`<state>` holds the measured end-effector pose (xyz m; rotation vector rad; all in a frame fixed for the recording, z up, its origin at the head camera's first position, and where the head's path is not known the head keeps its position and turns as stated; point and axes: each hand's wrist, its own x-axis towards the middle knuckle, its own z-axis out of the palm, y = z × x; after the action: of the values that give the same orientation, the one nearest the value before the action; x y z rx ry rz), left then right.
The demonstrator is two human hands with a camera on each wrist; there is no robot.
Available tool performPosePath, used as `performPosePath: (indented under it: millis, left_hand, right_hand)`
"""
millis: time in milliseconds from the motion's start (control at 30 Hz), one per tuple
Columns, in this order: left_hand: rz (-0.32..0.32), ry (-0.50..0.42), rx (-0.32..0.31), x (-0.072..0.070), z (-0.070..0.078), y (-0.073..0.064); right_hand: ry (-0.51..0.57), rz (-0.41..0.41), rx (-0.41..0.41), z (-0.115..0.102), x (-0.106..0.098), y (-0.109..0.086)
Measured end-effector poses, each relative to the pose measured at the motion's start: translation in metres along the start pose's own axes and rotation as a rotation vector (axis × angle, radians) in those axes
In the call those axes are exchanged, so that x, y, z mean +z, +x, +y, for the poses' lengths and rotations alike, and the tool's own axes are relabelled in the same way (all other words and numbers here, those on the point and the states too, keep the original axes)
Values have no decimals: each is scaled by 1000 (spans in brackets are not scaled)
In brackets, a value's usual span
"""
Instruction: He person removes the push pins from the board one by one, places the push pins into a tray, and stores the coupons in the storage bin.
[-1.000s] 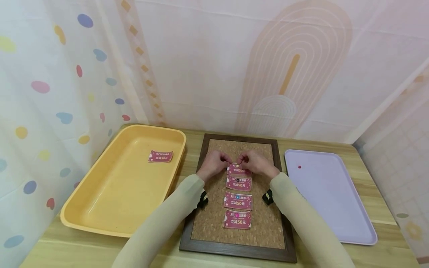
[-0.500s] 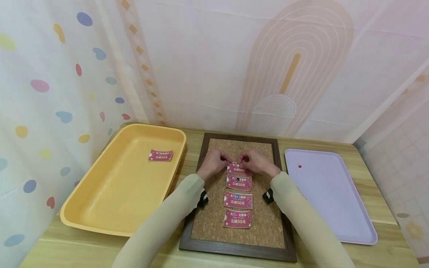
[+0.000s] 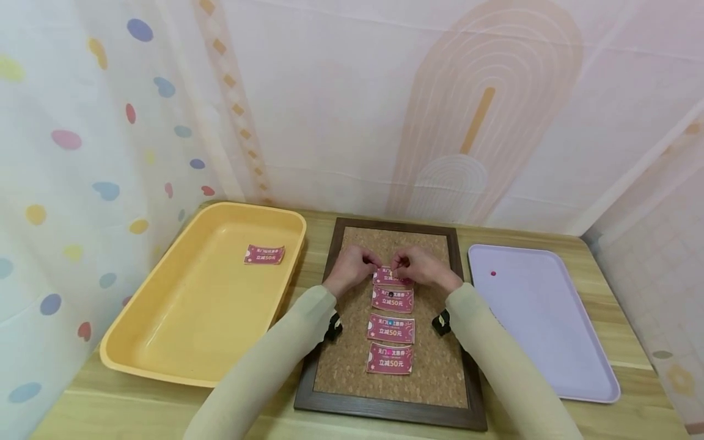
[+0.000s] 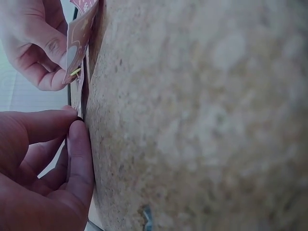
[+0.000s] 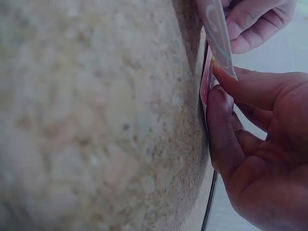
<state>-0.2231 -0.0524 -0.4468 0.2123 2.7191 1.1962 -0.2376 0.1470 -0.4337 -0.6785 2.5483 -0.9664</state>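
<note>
Left hand: thumb and fingertip pinched tight on left corner of top coupon. Right hand: fingers curled, tips drawn together at yellow pin, at that coupon's upper middle. 3 lower coupons in column below, on cork board. 1 loose coupon in yellow tub. Red pin on lilac tray.

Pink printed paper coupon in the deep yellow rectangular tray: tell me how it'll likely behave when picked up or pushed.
The pink printed paper coupon is probably light and bendy: it looks thin, with bowed edges. It would likely slide if nudged, seeming loose on the smooth-looking floor of the deep yellow rectangular tray. Being flattish, it seems unlikely to roll.
</note>
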Motion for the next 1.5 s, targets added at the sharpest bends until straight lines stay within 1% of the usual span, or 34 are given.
performPosePath:
  millis: [167,367,600,700,800,933,1033,1133,1233,1400,1500]
  left_hand:
    - [4,0,4,1,1,0]
    - [12,-6,8,2,2,-1]
    - [4,-6,5,4,2,-2]
    - [2,-8,1,4,2,0]
    - [3,-15,-2,5,3,2]
    - [21,-15,-15,5,3,2]
    - [41,-18,-30,5,3,2]
    - [56,-28,-42,4,2,0]
    - [57,-43,-46,2,3,-2]
    - [41,-74,-30,-5,5,-3]
    - [38,-88,-10,-10,7,-3]
  right_hand:
    - [5,-6,5,1,-1,-1]
    - [16,-11,31,0,-1,-2]
    - [-6,-4,18,1,1,-3]
    - [31,-9,16,3,0,-4]
    - [82,9,22,6,-5,-6]
    - [113,70,49,8,-12,-12]
    - [134,133,65,8,-16,-16]
    - [161,200,75,7,-17,-21]
    - [173,263,71,6,-16,-25]
    - [198,344,12,2,-18,-29]
    - [245,368,-24,-1,-21,-32]
